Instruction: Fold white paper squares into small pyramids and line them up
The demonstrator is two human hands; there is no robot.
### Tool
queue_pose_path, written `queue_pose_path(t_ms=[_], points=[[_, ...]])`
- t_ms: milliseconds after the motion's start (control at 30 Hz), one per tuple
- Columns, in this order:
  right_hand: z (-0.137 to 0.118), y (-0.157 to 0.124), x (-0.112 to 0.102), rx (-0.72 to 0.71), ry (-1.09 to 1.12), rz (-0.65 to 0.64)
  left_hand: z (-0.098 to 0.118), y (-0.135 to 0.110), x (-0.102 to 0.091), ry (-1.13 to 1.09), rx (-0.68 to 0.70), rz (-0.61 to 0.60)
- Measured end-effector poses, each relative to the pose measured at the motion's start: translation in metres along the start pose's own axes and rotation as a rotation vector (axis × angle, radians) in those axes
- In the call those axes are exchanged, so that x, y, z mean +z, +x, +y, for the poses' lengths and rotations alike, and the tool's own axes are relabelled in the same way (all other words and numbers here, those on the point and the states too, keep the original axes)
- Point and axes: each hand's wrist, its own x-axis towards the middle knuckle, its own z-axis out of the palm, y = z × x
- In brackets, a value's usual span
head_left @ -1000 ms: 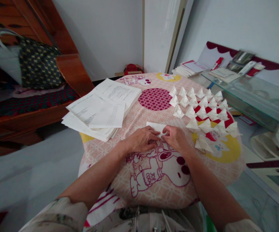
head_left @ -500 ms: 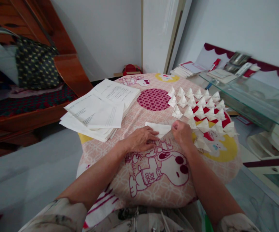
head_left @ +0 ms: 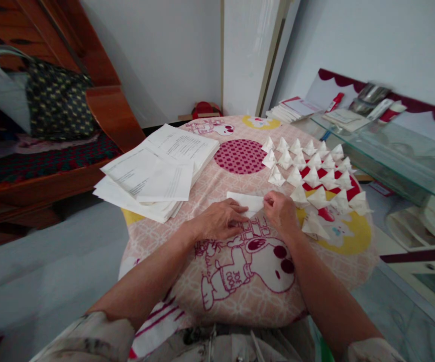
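A small piece of folded white paper point(head_left: 250, 203) lies flat on the cloth-covered table, its lower edge narrowing downward. From the left, my left hand point(head_left: 223, 219) holds it against the table with bent fingers. My right hand point(head_left: 279, 208) is closed on the paper's right end, thumb and forefinger pinched together there. To the right stand several rows of pointed folded-paper pieces point(head_left: 314, 161). A lone folded piece point(head_left: 315, 224) lies just right of my right wrist. The fold under my fingertips is partly hidden.
A stack of printed sheets point(head_left: 153, 173) sits on the table's left side. Behind the rows, a glass shelf point(head_left: 391, 151) holds papers and containers close to the table edge. A wooden bench point(head_left: 51, 173) with a patterned bag point(head_left: 57, 100) stands at left.
My right hand has slid slightly left along the paper's right end. My left hand stays in place, and the rows and the stack look unchanged.
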Motion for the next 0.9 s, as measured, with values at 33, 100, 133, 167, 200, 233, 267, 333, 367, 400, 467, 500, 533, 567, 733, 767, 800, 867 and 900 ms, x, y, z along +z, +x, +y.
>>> queue_pose_path(t_ms=[33, 100, 133, 167, 200, 233, 267, 333, 367, 400, 467, 500, 533, 567, 733, 767, 800, 867, 900], points=[[0.002, 0.001, 0.002, -0.048, -0.005, 0.042, 0.001, 0.0, 0.0, 0.0, -0.006, 0.003], [0.002, 0.002, 0.008, -0.145, -0.011, 0.095, 0.002, 0.0, 0.001, 0.0, -0.019, 0.011], [0.002, 0.003, 0.013, -0.19, -0.01, 0.097, 0.003, 0.0, 0.001, 0.002, -0.023, 0.016], [0.002, 0.004, 0.017, -0.219, -0.014, 0.091, 0.003, 0.0, 0.002, 0.004, -0.025, 0.019], [0.002, 0.005, 0.022, -0.236, -0.021, 0.076, 0.003, 0.0, 0.002, 0.007, -0.024, 0.022], [0.002, 0.005, 0.026, -0.247, -0.032, 0.054, 0.004, 0.001, 0.003, 0.01, -0.021, 0.023], [0.002, 0.005, 0.03, -0.253, -0.042, 0.041, 0.004, 0.001, 0.003, 0.013, -0.018, 0.025], [0.004, 0.005, 0.034, -0.265, -0.051, 0.027, 0.004, 0.001, 0.004, 0.021, -0.019, 0.032], [0.005, 0.004, 0.036, -0.27, -0.05, 0.032, 0.005, 0.001, 0.004, 0.023, -0.019, 0.037], [0.005, 0.004, 0.036, -0.275, -0.044, 0.037, 0.005, 0.002, 0.004, 0.025, -0.018, 0.04], [0.006, 0.004, 0.036, -0.278, -0.032, 0.045, 0.006, 0.002, 0.004, 0.026, -0.014, 0.043], [0.006, 0.004, 0.036, -0.277, -0.027, 0.047, 0.006, 0.002, 0.004, 0.027, -0.011, 0.042], [0.006, 0.004, 0.036, -0.275, -0.023, 0.046, 0.006, 0.002, 0.004, 0.029, -0.01, 0.042], [0.005, 0.004, 0.036, -0.276, -0.018, 0.044, 0.006, 0.002, 0.004, 0.031, -0.01, 0.042], [0.004, 0.005, 0.034, -0.289, 0.015, 0.062, 0.005, 0.002, 0.005, 0.038, -0.012, 0.042], [0.004, 0.005, 0.033, -0.293, 0.023, 0.07, 0.005, 0.002, 0.006, 0.039, -0.013, 0.044], [0.005, 0.005, 0.033, -0.297, 0.031, 0.08, 0.005, 0.002, 0.006, 0.039, -0.013, 0.044], [0.005, 0.005, 0.032, -0.301, 0.045, 0.102, 0.004, 0.002, 0.006, 0.038, -0.007, 0.042], [0.005, 0.005, 0.031, -0.303, 0.049, 0.112, 0.004, 0.002, 0.006, 0.037, -0.004, 0.042]])
